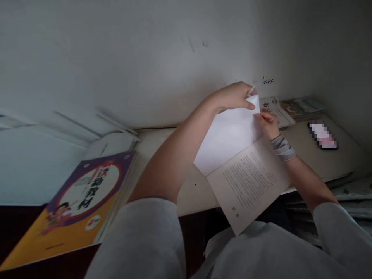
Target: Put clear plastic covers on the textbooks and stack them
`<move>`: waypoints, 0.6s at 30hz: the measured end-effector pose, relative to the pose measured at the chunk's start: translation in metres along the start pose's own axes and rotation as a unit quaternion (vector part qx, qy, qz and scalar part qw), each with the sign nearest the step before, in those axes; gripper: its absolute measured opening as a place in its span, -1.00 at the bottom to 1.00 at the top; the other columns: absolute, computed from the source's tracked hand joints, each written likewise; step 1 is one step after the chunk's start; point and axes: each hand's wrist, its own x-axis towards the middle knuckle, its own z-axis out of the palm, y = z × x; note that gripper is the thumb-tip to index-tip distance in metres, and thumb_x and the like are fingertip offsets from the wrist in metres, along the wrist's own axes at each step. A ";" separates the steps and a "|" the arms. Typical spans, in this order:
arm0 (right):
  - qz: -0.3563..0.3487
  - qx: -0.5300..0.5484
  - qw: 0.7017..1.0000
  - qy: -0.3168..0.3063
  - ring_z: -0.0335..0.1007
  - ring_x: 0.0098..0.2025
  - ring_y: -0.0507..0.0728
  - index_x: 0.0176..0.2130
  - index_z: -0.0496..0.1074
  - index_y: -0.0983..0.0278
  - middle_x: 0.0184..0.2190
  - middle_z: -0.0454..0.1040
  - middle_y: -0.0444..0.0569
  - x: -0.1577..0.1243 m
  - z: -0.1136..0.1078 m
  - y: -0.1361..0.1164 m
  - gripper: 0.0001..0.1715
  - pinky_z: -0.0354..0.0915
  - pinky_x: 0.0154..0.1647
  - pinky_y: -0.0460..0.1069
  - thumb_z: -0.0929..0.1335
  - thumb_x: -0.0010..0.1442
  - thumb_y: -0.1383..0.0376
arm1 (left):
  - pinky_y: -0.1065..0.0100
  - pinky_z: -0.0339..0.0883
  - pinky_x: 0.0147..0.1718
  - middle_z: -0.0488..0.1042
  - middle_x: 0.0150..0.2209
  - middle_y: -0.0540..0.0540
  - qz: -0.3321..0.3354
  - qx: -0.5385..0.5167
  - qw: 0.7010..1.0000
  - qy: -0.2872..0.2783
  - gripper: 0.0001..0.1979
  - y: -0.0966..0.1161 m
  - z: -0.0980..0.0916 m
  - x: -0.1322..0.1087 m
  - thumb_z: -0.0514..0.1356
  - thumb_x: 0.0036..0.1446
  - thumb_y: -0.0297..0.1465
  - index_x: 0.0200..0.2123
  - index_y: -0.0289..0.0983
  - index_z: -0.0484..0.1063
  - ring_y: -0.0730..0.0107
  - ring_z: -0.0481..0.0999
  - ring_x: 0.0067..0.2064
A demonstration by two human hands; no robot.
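Note:
My left hand (236,96) reaches over a large white sheet of paper (229,135) and pinches its far right corner, which is folded over. A thin pale strip (252,91) shows by the left fingers; what it is I cannot make out. Close beside it, my right hand (269,121) has thumb and fingers closed on the same corner's edge. Below the white sheet lies a printed page (247,174) with dense text, tilted and jutting past the table's front edge. Whether sheet and page are joined I cannot tell. Grey bands (282,148) circle my right wrist.
A purple and orange book (84,201) sits at the left, overhanging the table (197,193). Several booklets (302,107) are stacked at the back right, against the wall (174,58). A phone (323,135) with a blurred screen lies at the right.

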 end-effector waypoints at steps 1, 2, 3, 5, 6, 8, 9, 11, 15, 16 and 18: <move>0.010 0.001 1.000 0.022 0.32 -0.30 0.09 -0.53 0.38 0.21 -0.42 0.41 -0.09 0.001 0.000 0.001 -0.64 0.31 -0.17 0.04 0.35 0.05 0.00 | 0.31 0.27 -0.19 0.43 -0.33 -0.03 0.000 0.011 0.999 -0.034 -0.82 0.000 -0.001 0.003 0.29 -0.03 -0.37 -0.31 -0.32 0.48 0.17 0.49 -0.12; 0.020 0.003 0.999 0.045 0.31 -0.32 0.08 -0.51 0.38 0.22 -0.44 0.41 -0.10 0.002 -0.001 0.003 -0.65 0.30 -0.19 0.03 0.35 0.05 0.00 | 0.33 0.27 -0.21 0.43 -0.35 -0.02 -0.004 0.020 0.997 -0.071 -0.81 0.000 -0.004 0.006 0.29 -0.04 -0.36 -0.32 -0.33 0.48 0.18 0.49 -0.14; 0.029 0.004 0.997 0.068 0.31 -0.34 0.08 -0.49 0.39 0.22 -0.46 0.40 -0.10 0.004 -0.002 0.004 -0.66 0.30 -0.21 0.03 0.34 0.06 0.01 | 0.35 0.26 -0.22 0.42 -0.37 -0.01 -0.013 0.027 0.995 -0.098 -0.81 -0.001 -0.008 0.009 0.30 -0.05 -0.37 -0.34 -0.33 0.48 0.19 0.49 -0.16; 0.045 -0.004 0.994 0.102 0.30 -0.38 0.07 -0.47 0.39 0.23 -0.49 0.39 -0.11 0.006 -0.005 0.008 -0.68 0.30 -0.25 0.03 0.34 0.06 0.03 | 0.37 0.25 -0.25 0.39 -0.44 0.02 -0.044 0.033 0.994 -0.094 -0.86 -0.003 -0.020 0.011 0.30 -0.08 -0.41 -0.39 -0.33 0.47 0.19 0.49 -0.19; 0.051 -0.010 0.992 0.112 0.29 -0.39 0.07 -0.46 0.39 0.23 -0.50 0.38 -0.11 0.008 -0.006 0.009 -0.69 0.30 -0.27 0.04 0.34 0.07 0.05 | 0.37 0.24 -0.26 0.37 -0.48 0.02 -0.068 0.036 0.994 -0.082 -0.89 -0.003 -0.027 0.010 0.30 -0.08 -0.44 -0.41 -0.32 0.47 0.18 0.49 -0.20; 0.053 -0.016 0.991 0.122 0.31 -0.39 0.08 -0.45 0.36 0.23 -0.49 0.39 -0.11 0.010 -0.008 0.011 -0.73 0.31 -0.28 0.04 0.35 0.07 0.08 | 0.38 0.23 -0.28 0.32 -0.53 0.03 -0.118 0.054 0.989 -0.069 -0.94 -0.001 -0.042 0.000 0.29 -0.10 -0.50 -0.48 -0.31 0.45 0.16 0.49 -0.22; 0.048 -0.011 0.991 0.125 0.33 -0.38 0.07 -0.44 0.35 0.22 -0.48 0.40 -0.10 0.010 -0.010 0.012 -0.75 0.32 -0.27 0.04 0.35 0.07 0.10 | 0.38 0.22 -0.29 0.31 -0.56 0.04 -0.137 0.071 0.985 -0.081 -0.94 0.003 -0.048 -0.010 0.29 -0.11 -0.52 -0.51 -0.31 0.44 0.16 0.49 -0.24; 0.028 0.015 0.991 0.127 0.37 -0.31 0.07 -0.42 0.29 0.21 -0.39 0.44 -0.08 0.011 -0.018 0.014 -0.78 0.33 -0.21 0.03 0.38 0.04 0.15 | 0.38 0.22 -0.30 0.31 -0.59 0.04 -0.152 0.116 0.971 -0.143 -0.91 0.019 -0.056 -0.036 0.30 -0.13 -0.53 -0.55 -0.30 0.44 0.16 0.50 -0.26; -0.009 0.061 0.985 0.163 0.41 -0.21 0.07 -0.36 0.19 0.17 -0.20 0.47 -0.03 0.008 -0.065 0.017 -0.75 0.35 -0.12 0.06 0.38 0.07 0.20 | 0.38 0.27 -0.28 0.49 -0.47 0.01 -0.103 0.125 0.944 -0.287 -0.87 0.062 -0.057 -0.102 0.30 -0.02 -0.34 -0.36 -0.24 0.53 0.20 0.53 -0.22; -0.010 0.058 0.984 0.171 0.42 -0.22 0.08 -0.34 0.19 0.16 -0.22 0.46 -0.05 0.006 -0.081 0.015 -0.78 0.35 -0.12 0.09 0.35 0.11 0.19 | 0.38 0.29 -0.24 0.55 -0.35 -0.01 -0.082 0.102 0.935 -0.329 -0.77 0.069 -0.056 -0.116 0.28 0.03 -0.27 -0.23 -0.21 0.53 0.21 0.53 -0.16; -0.011 0.020 0.990 0.142 0.43 -0.22 0.11 -0.30 0.25 0.15 -0.26 0.47 -0.07 -0.001 -0.112 0.004 -0.84 0.37 -0.10 0.16 0.32 0.18 0.15 | 0.37 0.28 -0.12 0.55 -0.07 -0.07 -0.033 0.083 0.899 -0.428 -0.59 0.070 -0.055 -0.135 0.18 0.14 -0.16 0.03 -0.16 0.42 0.23 0.48 0.01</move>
